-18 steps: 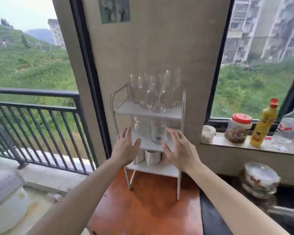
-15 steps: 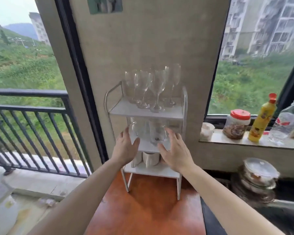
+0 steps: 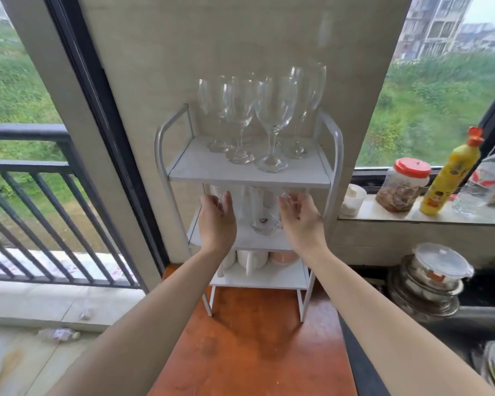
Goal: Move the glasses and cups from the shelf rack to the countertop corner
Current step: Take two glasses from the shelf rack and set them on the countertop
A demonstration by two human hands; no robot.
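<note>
Head view: white three-tier shelf rack [image 3: 336, 155] stands on orange countertop [image 3: 252, 347] against wall. Wine glasses [image 3: 273, 121] upright on top tier, untouched. Left hand [image 3: 217, 221] and right hand [image 3: 300, 220] reach into middle tier, fingers spread, palms facing inward, flanking clear tumblers [image 3: 262, 212] between them; contact with glass unclear through blur. White cups [image 3: 252, 260] on bottom tier, below both hands.

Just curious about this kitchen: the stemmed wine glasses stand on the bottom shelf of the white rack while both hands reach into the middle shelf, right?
Not quite. The head view shows the stemmed wine glasses on the top shelf of the white rack, not the bottom. The left hand and right hand do reach into the middle shelf.
</note>
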